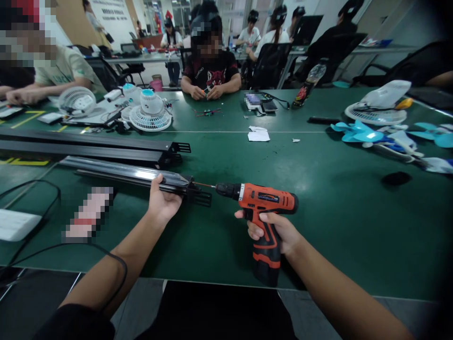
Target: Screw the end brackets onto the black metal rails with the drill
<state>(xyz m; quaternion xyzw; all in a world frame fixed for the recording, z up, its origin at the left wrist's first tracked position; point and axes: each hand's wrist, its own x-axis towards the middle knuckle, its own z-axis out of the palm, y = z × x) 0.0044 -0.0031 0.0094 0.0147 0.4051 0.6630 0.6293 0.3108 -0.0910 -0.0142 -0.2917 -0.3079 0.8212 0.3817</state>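
My right hand [272, 229] is wrapped round the grip of an orange and black cordless drill [269, 198], its chuck pointing left. A long thin bit [204, 184] runs from the chuck to the black slotted end bracket [198, 194] of a long metal bar [134, 174]; whether the tip touches a screw is too small to tell. Near that end, my left hand [164, 200] grips the bar from below and the near side, thumb up along it. The bar has a shiny, clear-looking top and a dark body.
Behind the bar lie two similar black bars [106, 147]. A pixelated phone-like object [90, 215] and a black cable [60, 245] are at the left. White fan parts [150, 115] sit farther back, blue fan blades [361, 132] at the right. Another person [210, 71] works across the table.
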